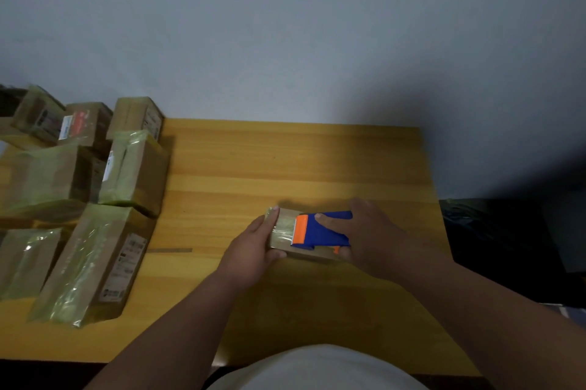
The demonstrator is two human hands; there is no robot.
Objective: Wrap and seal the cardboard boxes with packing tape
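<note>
Wooden table [285, 161] carries small cardboard box [280, 243] near front centre. Left hand [253, 247] grips box's left end, fingertip on clear tape. Right hand [364, 237] curls round blue-orange tape dispenser [320, 231], pressed on box top. Taped boxes [82, 199] stacked far left.

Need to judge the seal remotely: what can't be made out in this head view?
- Small box: top mostly hidden under blue tape dispenser and right hand.
- Tape roll: hidden inside the dispenser.
- Labels on wrapped boxes: too small, blurred.
- Leftmost boxes: cut off by frame edge.
</note>
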